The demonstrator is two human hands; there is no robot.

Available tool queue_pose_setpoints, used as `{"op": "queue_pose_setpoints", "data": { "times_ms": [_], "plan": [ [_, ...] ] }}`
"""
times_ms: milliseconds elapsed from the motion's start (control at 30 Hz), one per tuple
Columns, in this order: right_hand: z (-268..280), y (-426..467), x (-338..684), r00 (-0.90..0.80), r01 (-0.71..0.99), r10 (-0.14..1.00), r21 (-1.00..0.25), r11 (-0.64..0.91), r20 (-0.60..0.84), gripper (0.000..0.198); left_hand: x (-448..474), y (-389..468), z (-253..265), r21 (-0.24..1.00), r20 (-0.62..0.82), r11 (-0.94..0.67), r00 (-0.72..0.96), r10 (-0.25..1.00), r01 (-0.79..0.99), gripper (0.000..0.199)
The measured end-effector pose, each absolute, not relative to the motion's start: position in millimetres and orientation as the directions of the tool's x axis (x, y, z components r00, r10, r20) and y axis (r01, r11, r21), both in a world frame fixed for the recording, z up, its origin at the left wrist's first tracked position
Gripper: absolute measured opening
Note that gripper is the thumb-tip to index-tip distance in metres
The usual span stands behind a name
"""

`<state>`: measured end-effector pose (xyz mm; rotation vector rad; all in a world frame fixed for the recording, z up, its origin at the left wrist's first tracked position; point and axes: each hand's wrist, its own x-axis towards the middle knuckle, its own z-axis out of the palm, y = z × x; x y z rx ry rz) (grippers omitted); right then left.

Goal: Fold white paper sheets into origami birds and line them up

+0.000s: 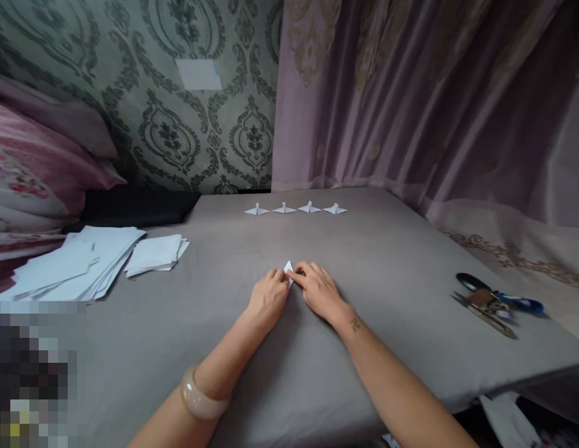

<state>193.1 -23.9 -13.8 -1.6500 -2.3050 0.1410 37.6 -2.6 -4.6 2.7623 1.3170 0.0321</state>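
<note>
In the head view, the left hand (269,298) holds a small, white, pointed piece of folded paper (289,266) on the grey cloth-covered table (215,261); the right hand (320,290) touches it, its grip unclear. Uneven finger pressure could let the paper slip, skewing a crease. No brand, label or writing is readable.

The folded paper (290,266) looks matt, the bangle (202,399) glossy.

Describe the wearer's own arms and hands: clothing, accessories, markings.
Left hand and right hand are gloveless; no sleeves in view. The left forearm wears a glossy, cream-coloured, rounded bangle, material unclear. The right wrist bears a small, dark, angular marking.
</note>
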Motion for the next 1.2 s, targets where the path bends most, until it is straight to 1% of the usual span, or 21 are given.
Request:
{"op": "queue_pose_setpoints", "data": {
  "times_ms": [100, 233, 333, 433, 500, 600, 667, 700, 733, 800, 967, 1067, 1133, 1200],
  "plan": [
    [-10, -28, 191, -0.306, 0.921, 0.940, -0.201, 0.332, 0.151, 0.049, 38, -4, -1, 0.084, -0.029, -0.606, 0.610, 0.792, 0.791, 0.031],
    [-6, -31, 190, -0.290, 0.935, 0.946, -0.168, 0.312, 0.144, 0.045, 32, -3, 0, 0.090, -0.032, -0.573, 0.578, 0.815, 0.814, 0.031],
    [-5, -33, 192, -0.272, 0.941, 0.952, -0.169, 0.294, 0.142, 0.042, 28, -2, -3, 0.117, -0.007, -0.569, 0.574, 0.819, 0.814, 0.030],
    [-6, -34, 194, -0.259, 0.938, 0.955, -0.196, 0.285, 0.145, 0.040, 25, 0, -6, 0.157, 0.040, -0.565, 0.567, 0.823, 0.810, 0.031],
    [-8, -32, 196, -0.246, 0.930, 0.956, -0.238, 0.279, 0.160, 0.039, 23, 3, -9, 0.234, 0.092, -0.542, 0.537, 0.839, 0.807, 0.032],
    [-13, -26, 198, -0.201, 0.901, 0.958, -0.344, 0.264, 0.207, 0.036, 20, 10, -12, 0.464, 0.159, -0.437, 0.413, 0.897, 0.771, 0.030],
    [-16, -21, 198, -0.150, 0.875, 0.961, -0.421, 0.239, 0.234, 0.035, 21, 15, -13, 0.599, 0.133, -0.316, 0.298, 0.945, 0.735, 0.026],
    [-18, -19, 198, -0.126, 0.862, 0.962, -0.453, 0.226, 0.242, 0.035, 21, 17, -12, 0.641, 0.113, -0.263, 0.250, 0.962, 0.722, 0.024],
    [-20, -17, 198, -0.109, 0.850, 0.963, -0.479, 0.219, 0.247, 0.035, 22, 19, -12, 0.667, 0.100, -0.226, 0.216, 0.971, 0.710, 0.024],
    [-22, -15, 198, -0.095, 0.831, 0.962, -0.512, 0.219, 0.258, 0.035, 23, 21, -12, 0.704, 0.098, -0.206, 0.195, 0.976, 0.680, 0.024],
    [-26, -15, 194, -0.088, 0.788, 0.955, -0.567, 0.240, 0.282, 0.035, 24, 25, -20, 0.798, 0.091, -0.198, 0.210, 0.973, 0.570, 0.017],
    [-26, -14, 192, -0.071, 0.705, 0.943, -0.653, 0.277, 0.324, 0.037, 25, 25, -23, 0.830, 0.074, -0.183, 0.221, 0.972, 0.526, 0.022],
    [-24, -12, 191, -0.002, 0.623, 0.925, -0.723, 0.298, 0.379, 0.036, 26, 23, -20, 0.906, 0.047, -0.125, 0.196, 0.979, 0.405, 0.029],
    [-22, -11, 190, 0.112, 0.547, 0.896, -0.779, 0.305, 0.429, 0.033, 28, 20, -14, 0.982, 0.009, -0.035, 0.144, 0.990, 0.183, 0.032]
  ]
}}
